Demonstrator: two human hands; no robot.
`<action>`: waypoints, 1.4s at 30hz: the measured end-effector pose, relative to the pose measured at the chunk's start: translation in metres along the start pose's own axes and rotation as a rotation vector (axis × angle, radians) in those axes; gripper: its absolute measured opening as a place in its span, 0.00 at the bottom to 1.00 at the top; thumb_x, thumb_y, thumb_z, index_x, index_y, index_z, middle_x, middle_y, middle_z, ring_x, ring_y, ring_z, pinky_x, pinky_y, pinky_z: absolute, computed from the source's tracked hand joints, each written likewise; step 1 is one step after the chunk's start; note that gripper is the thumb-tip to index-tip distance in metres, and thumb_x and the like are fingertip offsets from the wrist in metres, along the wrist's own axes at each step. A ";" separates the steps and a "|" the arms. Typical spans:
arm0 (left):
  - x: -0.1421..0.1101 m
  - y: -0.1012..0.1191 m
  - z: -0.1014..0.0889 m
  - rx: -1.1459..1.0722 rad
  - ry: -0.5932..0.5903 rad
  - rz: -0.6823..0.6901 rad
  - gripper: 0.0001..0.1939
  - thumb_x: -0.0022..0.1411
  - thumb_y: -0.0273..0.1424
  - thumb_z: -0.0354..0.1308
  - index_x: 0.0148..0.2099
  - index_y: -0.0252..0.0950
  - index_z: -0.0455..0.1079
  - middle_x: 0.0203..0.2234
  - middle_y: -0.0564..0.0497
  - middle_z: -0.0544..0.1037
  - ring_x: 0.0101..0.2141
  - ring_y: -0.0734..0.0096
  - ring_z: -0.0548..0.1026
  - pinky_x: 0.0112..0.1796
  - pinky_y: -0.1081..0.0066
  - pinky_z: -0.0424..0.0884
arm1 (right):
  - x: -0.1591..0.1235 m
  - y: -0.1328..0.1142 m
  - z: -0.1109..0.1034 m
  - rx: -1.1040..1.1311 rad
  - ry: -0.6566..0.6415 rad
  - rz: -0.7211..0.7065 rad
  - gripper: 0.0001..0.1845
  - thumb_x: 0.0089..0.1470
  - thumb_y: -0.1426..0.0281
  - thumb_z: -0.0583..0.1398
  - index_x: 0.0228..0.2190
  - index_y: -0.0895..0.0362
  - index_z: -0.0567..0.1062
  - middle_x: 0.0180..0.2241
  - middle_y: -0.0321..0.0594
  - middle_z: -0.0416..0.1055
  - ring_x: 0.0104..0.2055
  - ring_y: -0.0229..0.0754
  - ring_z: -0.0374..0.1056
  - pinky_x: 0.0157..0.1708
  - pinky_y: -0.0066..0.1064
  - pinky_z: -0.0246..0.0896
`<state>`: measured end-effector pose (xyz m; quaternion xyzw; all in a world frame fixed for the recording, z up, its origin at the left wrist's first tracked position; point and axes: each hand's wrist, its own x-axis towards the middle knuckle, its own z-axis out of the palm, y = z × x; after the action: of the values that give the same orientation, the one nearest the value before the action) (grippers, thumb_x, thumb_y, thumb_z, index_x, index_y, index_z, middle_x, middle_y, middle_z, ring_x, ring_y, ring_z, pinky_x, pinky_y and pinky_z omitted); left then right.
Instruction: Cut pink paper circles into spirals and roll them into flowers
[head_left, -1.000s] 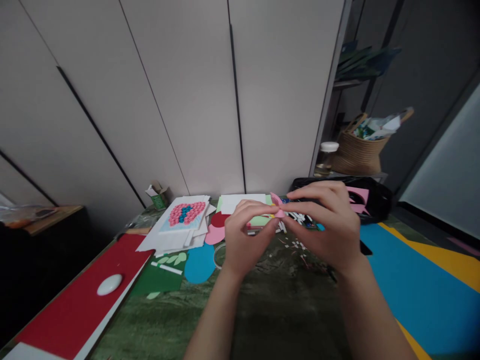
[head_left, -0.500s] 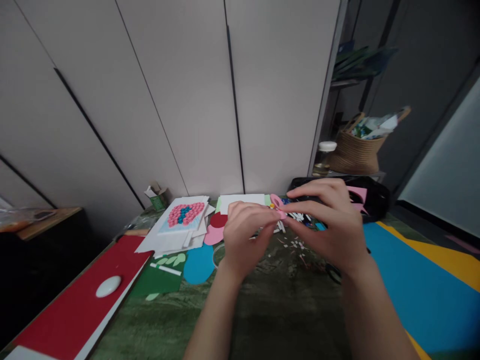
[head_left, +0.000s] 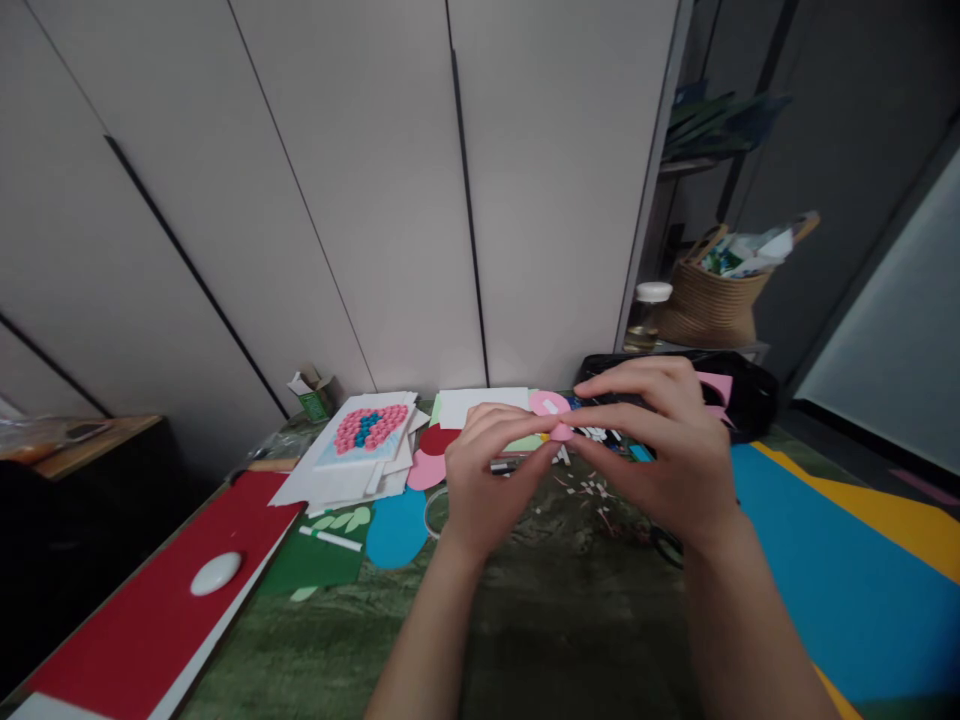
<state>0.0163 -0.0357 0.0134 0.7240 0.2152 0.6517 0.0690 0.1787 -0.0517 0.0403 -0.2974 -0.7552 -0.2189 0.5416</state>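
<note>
A small pink paper piece (head_left: 561, 432) is pinched between the fingertips of both hands, above the far half of the table. My left hand (head_left: 495, 470) is closed on its left side, thumb below and fingers above. On the right side, my right hand (head_left: 652, 440) grips it with thumb and index finger, while the other fingers are raised. Behind the hands lies a pink paper circle (head_left: 550, 402) with a white strip on it. White paper scraps (head_left: 592, 490) are scattered on the table below. The fingertips partly hide the held piece.
At left are a red sheet (head_left: 150, 600) with a white oval object (head_left: 216, 573), a dark green sheet with a marker (head_left: 330, 538), and a blue paper shape (head_left: 397, 530). A pink-and-blue heart picture (head_left: 371, 430) tops white sheets. Blue card (head_left: 847, 590) lies right, near scissors (head_left: 666, 547).
The pink piece now shows as a small cone-like shape between the fingertips. A pink loop that stood up behind it is no longer seen; the hands have barely shifted.
</note>
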 end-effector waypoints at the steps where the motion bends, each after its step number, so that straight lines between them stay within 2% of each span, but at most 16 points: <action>1: 0.000 0.000 0.000 -0.033 0.003 -0.020 0.14 0.50 0.23 0.63 0.40 0.44 0.73 0.30 0.53 0.78 0.33 0.71 0.73 0.36 0.64 0.69 | 0.000 0.000 0.000 0.012 -0.002 0.000 0.09 0.43 0.74 0.66 0.30 0.51 0.77 0.35 0.40 0.73 0.40 0.46 0.64 0.39 0.42 0.61; 7: -0.001 -0.001 0.001 -0.092 0.003 -0.081 0.12 0.51 0.24 0.63 0.38 0.44 0.74 0.29 0.53 0.78 0.33 0.70 0.73 0.36 0.64 0.69 | 0.000 0.002 0.001 0.034 -0.021 0.008 0.08 0.44 0.74 0.65 0.30 0.51 0.77 0.35 0.39 0.73 0.40 0.45 0.64 0.39 0.41 0.60; 15: 0.004 -0.002 -0.004 0.303 -0.056 0.016 0.06 0.53 0.27 0.61 0.36 0.40 0.73 0.28 0.53 0.78 0.32 0.71 0.73 0.36 0.65 0.67 | -0.003 0.001 0.005 -0.151 -0.134 0.028 0.07 0.48 0.70 0.63 0.33 0.50 0.77 0.39 0.36 0.74 0.43 0.48 0.63 0.42 0.45 0.56; 22: 0.005 0.004 -0.007 0.397 -0.120 -0.009 0.05 0.55 0.28 0.59 0.37 0.41 0.73 0.29 0.54 0.79 0.32 0.71 0.73 0.36 0.64 0.65 | -0.003 0.000 0.008 -0.220 -0.127 -0.016 0.04 0.48 0.71 0.62 0.31 0.52 0.76 0.38 0.35 0.75 0.42 0.47 0.64 0.43 0.45 0.55; 24: 0.005 0.009 -0.008 0.339 -0.128 -0.081 0.06 0.55 0.28 0.60 0.37 0.42 0.72 0.30 0.53 0.78 0.33 0.70 0.73 0.36 0.64 0.66 | -0.003 0.000 0.008 -0.204 -0.105 -0.023 0.04 0.47 0.71 0.63 0.30 0.52 0.75 0.37 0.35 0.75 0.42 0.47 0.64 0.42 0.45 0.56; 26: 0.005 0.012 -0.009 0.212 -0.101 -0.209 0.07 0.53 0.28 0.61 0.36 0.41 0.72 0.31 0.53 0.78 0.35 0.70 0.73 0.36 0.65 0.67 | -0.002 0.000 0.007 -0.171 -0.070 -0.021 0.05 0.46 0.71 0.64 0.30 0.52 0.75 0.37 0.36 0.75 0.41 0.47 0.64 0.42 0.44 0.57; 29: 0.004 0.013 -0.006 -0.065 -0.028 -0.398 0.08 0.50 0.27 0.63 0.34 0.39 0.69 0.31 0.52 0.76 0.35 0.70 0.73 0.36 0.67 0.68 | -0.001 -0.001 0.006 -0.131 -0.025 -0.022 0.07 0.44 0.72 0.65 0.30 0.52 0.75 0.36 0.36 0.75 0.40 0.46 0.65 0.41 0.44 0.58; 34: 0.002 0.007 0.001 -0.525 0.039 -0.610 0.11 0.48 0.28 0.65 0.34 0.37 0.67 0.28 0.52 0.75 0.33 0.72 0.73 0.35 0.70 0.69 | -0.001 -0.001 0.006 -0.126 0.011 -0.050 0.09 0.43 0.73 0.65 0.30 0.51 0.74 0.35 0.36 0.75 0.40 0.47 0.65 0.40 0.44 0.59; 38: 0.002 0.004 0.006 -0.702 0.015 -0.744 0.10 0.48 0.31 0.64 0.35 0.36 0.72 0.29 0.50 0.76 0.32 0.72 0.73 0.36 0.69 0.69 | -0.002 -0.001 0.006 -0.147 0.000 -0.067 0.11 0.42 0.74 0.65 0.32 0.51 0.74 0.36 0.36 0.75 0.39 0.47 0.66 0.40 0.45 0.60; 42: 0.002 0.003 0.006 -0.788 -0.027 -0.799 0.07 0.49 0.30 0.64 0.33 0.35 0.74 0.30 0.50 0.77 0.34 0.72 0.73 0.41 0.68 0.67 | -0.001 0.000 0.005 -0.171 -0.005 -0.092 0.12 0.42 0.74 0.66 0.32 0.51 0.74 0.36 0.37 0.75 0.39 0.48 0.66 0.39 0.46 0.60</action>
<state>0.0230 -0.0365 0.0158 0.5139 0.2121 0.5968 0.5786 0.1754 -0.0485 0.0372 -0.3080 -0.7481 -0.3063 0.5018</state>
